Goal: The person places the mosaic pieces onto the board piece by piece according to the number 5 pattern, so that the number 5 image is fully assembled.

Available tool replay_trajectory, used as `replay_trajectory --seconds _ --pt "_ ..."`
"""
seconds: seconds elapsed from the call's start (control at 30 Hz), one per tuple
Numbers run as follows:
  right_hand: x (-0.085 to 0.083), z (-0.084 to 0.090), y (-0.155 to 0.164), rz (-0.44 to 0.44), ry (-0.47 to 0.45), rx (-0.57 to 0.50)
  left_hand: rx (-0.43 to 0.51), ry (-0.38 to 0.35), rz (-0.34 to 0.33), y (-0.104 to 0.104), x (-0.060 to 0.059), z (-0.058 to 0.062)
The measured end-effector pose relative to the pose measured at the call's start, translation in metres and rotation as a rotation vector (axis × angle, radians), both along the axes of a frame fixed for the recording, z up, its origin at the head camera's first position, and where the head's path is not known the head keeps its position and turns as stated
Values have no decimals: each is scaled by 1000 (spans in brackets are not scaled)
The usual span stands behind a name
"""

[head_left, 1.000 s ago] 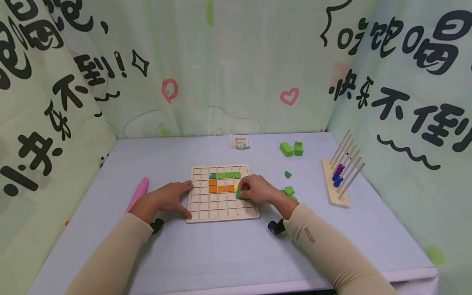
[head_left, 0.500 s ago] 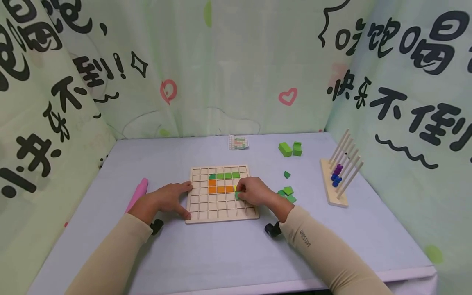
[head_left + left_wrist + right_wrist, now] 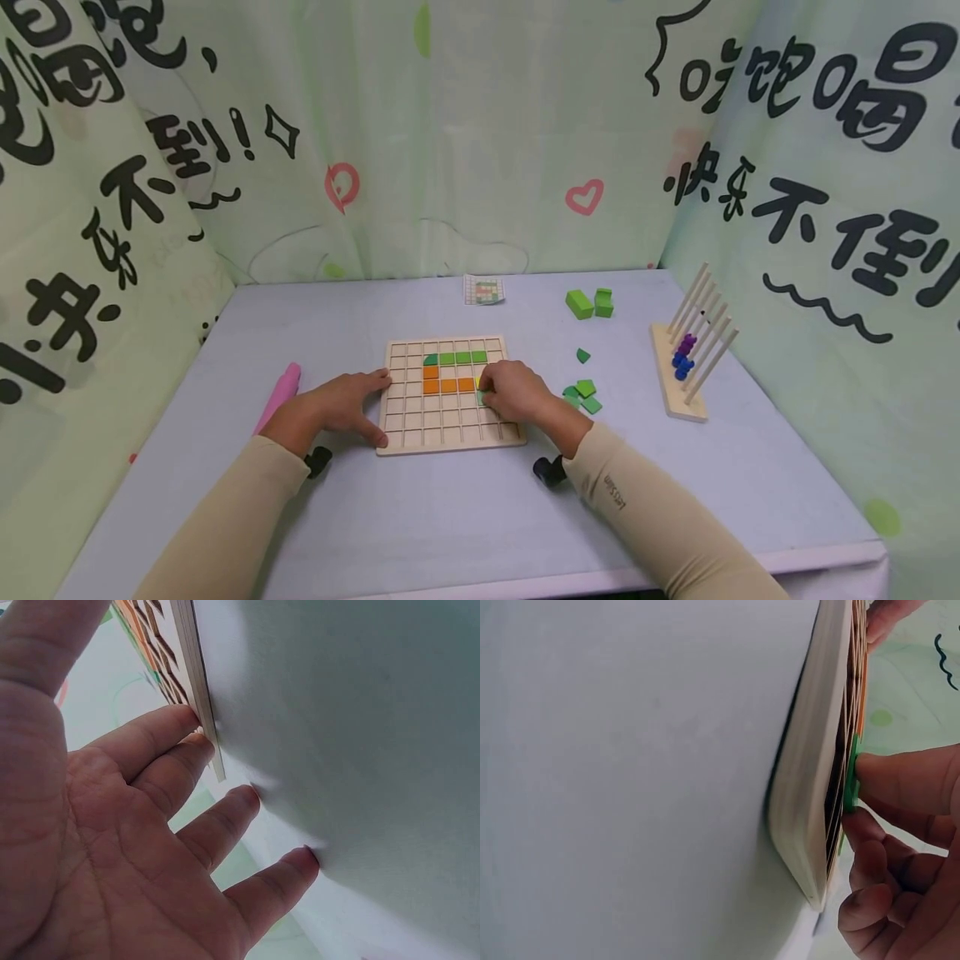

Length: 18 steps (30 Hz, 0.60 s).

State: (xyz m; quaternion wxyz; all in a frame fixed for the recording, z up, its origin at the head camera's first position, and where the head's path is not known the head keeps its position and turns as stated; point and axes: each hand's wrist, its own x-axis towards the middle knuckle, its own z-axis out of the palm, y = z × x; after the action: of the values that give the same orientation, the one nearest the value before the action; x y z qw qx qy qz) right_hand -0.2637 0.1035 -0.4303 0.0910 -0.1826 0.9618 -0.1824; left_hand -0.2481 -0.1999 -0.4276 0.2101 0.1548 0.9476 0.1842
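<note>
A wooden grid board (image 3: 442, 436) lies on the table. Bright green tiles (image 3: 463, 357) and a darker green corner piece (image 3: 431, 360) form a row in it, with orange tiles (image 3: 448, 386) below. My left hand (image 3: 341, 407) rests at the board's left side, fingers spread; index and middle fingertips touch its edge in the left wrist view. With thumb and index finger my right hand (image 3: 516, 392) pinches a green tile (image 3: 850, 776) at the grid's surface, right of the orange row. A bit of yellow tile (image 3: 477, 382) shows beside those fingers, mostly hidden.
Loose green tiles (image 3: 586, 387) lie right of the board, and green blocks (image 3: 579, 304) sit farther back. A peg stand (image 3: 678, 375) with purple and blue beads is at the right. Behind the board is a pattern card (image 3: 484, 290); a pink cylinder (image 3: 281, 396) lies left.
My right hand stays over the same part of the board, its wrist and forearm shifting slightly left. The left hand keeps its place at the board's edge.
</note>
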Motion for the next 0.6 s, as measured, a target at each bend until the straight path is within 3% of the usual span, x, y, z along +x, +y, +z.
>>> replay_trajectory --seconds 0.2,0.6 --pt "3 2 1 -14 15 20 -9 1 -8 0 0 1" --pt "-1 8 45 -88 -48 -117 -14 -1 3 1 0 0"
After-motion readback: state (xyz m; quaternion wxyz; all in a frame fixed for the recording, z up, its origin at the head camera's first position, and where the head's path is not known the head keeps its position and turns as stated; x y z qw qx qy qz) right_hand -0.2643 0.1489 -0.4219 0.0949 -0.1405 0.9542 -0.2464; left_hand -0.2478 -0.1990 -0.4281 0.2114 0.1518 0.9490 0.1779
